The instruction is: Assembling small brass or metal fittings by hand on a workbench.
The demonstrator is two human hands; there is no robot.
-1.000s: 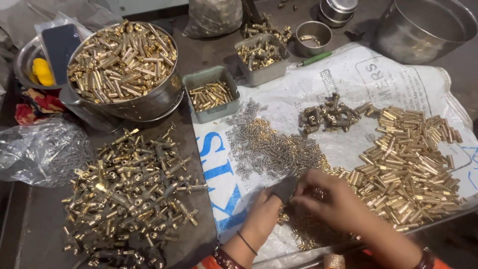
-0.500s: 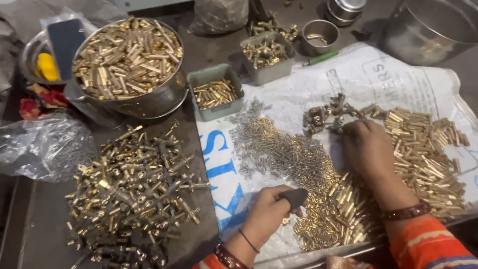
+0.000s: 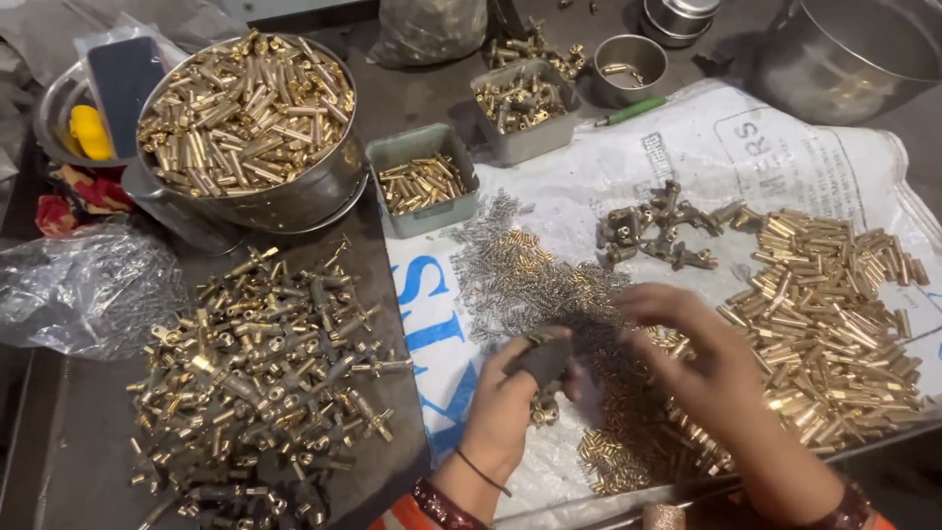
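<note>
My left hand (image 3: 505, 407) grips a small dark brass fitting (image 3: 543, 358) above a white printed sack (image 3: 687, 167) spread on the table. My right hand (image 3: 702, 358) hovers just to its right, fingers bent toward the fitting, over a spread of small brass pins (image 3: 549, 285). Whether the right fingers pinch a part I cannot tell. A heap of brass tubes (image 3: 834, 304) lies to the right. A small cluster of dark valve bodies (image 3: 653, 231) sits beyond my hands.
A big steel bowl of brass tubes (image 3: 245, 108) stands at the back left. Two grey trays (image 3: 422, 182) (image 3: 520, 103) hold small parts. Assembled brass fittings (image 3: 265, 373) are piled at the left. A crumpled plastic bag (image 3: 83, 285), a small steel cup (image 3: 628, 64) and a large steel pot (image 3: 844, 54) ring the table.
My right hand went out to the valve cluster and has come back down left to meet my left hand. My left hand has kept the dark fitting and raised it slightly.
</note>
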